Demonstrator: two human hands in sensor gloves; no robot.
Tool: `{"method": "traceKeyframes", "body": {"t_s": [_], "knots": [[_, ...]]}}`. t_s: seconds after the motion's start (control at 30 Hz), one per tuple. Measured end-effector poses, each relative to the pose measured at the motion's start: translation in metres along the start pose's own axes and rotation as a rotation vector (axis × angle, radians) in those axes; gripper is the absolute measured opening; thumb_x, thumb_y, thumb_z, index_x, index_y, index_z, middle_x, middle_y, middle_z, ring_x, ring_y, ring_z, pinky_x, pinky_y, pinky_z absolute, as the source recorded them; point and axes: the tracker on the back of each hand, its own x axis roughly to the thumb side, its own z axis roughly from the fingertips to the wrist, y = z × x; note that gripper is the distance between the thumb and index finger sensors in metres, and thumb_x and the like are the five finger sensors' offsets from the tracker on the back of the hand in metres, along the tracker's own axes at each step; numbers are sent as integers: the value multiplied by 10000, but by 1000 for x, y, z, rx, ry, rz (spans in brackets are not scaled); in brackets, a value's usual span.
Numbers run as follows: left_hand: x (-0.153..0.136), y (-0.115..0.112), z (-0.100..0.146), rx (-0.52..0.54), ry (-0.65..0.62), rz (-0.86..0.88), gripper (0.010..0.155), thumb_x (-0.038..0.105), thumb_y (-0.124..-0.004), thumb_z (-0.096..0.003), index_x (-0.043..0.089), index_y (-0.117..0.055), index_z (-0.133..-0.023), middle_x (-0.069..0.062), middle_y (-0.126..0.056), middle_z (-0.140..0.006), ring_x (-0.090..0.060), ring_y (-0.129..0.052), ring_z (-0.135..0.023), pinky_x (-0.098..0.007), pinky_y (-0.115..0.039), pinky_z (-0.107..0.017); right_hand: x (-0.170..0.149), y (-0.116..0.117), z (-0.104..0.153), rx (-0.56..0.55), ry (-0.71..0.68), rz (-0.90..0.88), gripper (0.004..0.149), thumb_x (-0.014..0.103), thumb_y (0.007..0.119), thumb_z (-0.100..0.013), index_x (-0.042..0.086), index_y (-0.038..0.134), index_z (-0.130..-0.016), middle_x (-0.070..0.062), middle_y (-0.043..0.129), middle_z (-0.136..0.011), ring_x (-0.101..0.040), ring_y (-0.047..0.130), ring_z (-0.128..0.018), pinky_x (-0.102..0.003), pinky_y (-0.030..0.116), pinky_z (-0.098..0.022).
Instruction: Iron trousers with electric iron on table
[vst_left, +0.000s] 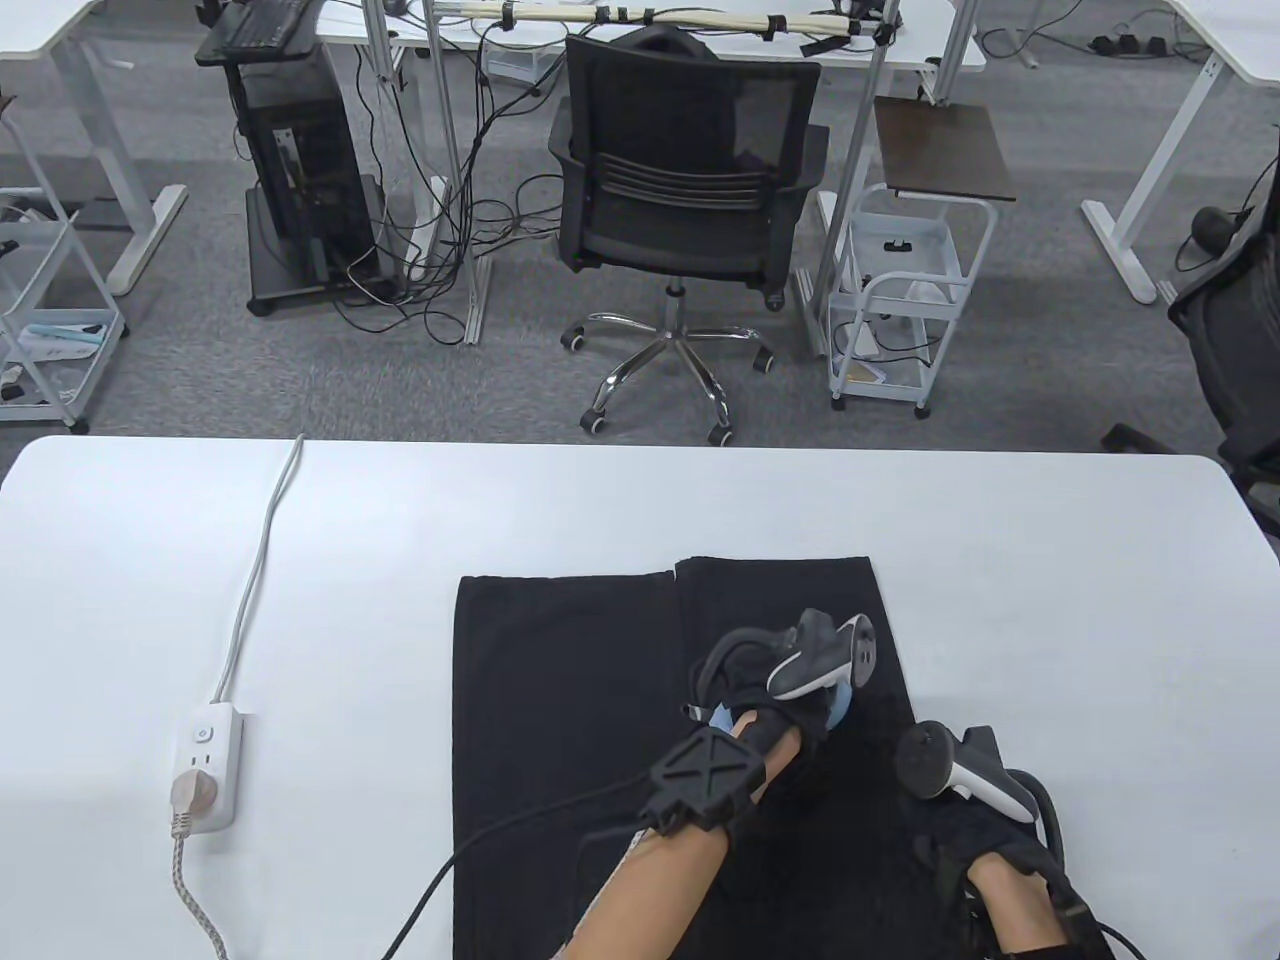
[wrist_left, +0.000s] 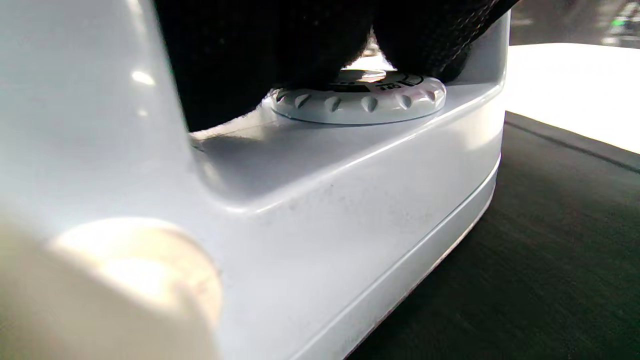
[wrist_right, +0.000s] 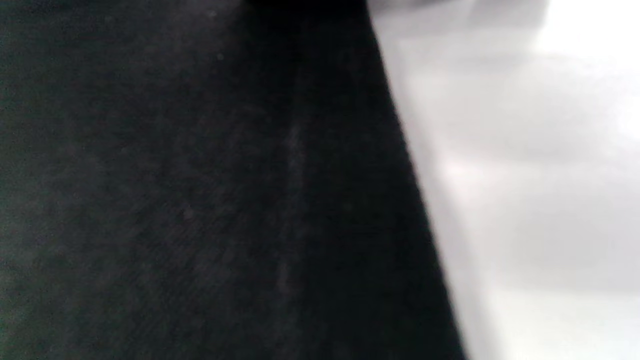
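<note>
Black trousers (vst_left: 570, 720) lie flat on the white table (vst_left: 1050, 600), legs pointing away from me. My left hand (vst_left: 760, 670) grips the handle of a pale blue-white electric iron (vst_left: 838, 706) that sits on the right trouser leg, mostly hidden under the hand and tracker. In the left wrist view my gloved fingers (wrist_left: 260, 50) wrap the handle above the iron's body (wrist_left: 350, 200) and its dial (wrist_left: 360, 100), with the soleplate on the fabric (wrist_left: 550, 240). My right hand (vst_left: 960, 830) rests on the trousers near their right edge; its fingers are hidden. The right wrist view shows only fabric (wrist_right: 175, 200) and table (wrist_right: 525, 175).
A white power strip (vst_left: 207, 765) with a plug in it lies at the left of the table. Its white cable (vst_left: 262, 540) runs to the far edge, and a braided cord (vst_left: 195, 900) runs toward me. A black office chair (vst_left: 685, 200) stands beyond the table.
</note>
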Motion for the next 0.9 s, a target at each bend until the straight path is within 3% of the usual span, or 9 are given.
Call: {"method": "traceKeyframes", "body": {"t_s": [0.2, 0.47, 0.67, 0.9], "knots": [[-25, 7, -33, -8, 124, 44, 457, 461, -778, -551, 111, -731, -841, 21, -941, -466, -151, -991, -372, -497, -840, -520, 0, -1, -1, 18, -5, -10, 679, 312, 494, -592, 111, 84, -1095, -254, 18, -1133, -603, 122, -985, -780, 354, -641], [-21, 2, -22, -3, 121, 54, 449, 453, -773, -554, 104, -724, -831, 24, -929, -458, -147, -983, -359, -497, -841, -506, 0, -2, -1, 31, -6, -22, 682, 316, 492, -595, 112, 76, -1096, -253, 6, -1132, -604, 106, -983, -783, 342, -641], [-1, -10, 14, 11, 33, 41, 447, 441, -779, -548, 93, -729, -824, 14, -928, -446, -156, -980, -344, -506, -840, -494, -3, -4, -2, 33, -14, -47, 673, 307, 494, -596, 130, 83, -1099, -238, 2, -1136, -594, 92, -987, -782, 327, -644], [28, -29, 98, 21, -127, 3, 445, 435, -781, -549, 87, -729, -821, 9, -927, -442, -161, -978, -337, -509, -838, -489, -9, -6, -2, 25, -24, -81, 656, 288, 505, -593, 162, 113, -1102, -209, 19, -1144, -571, 91, -994, -778, 318, -646]]}}
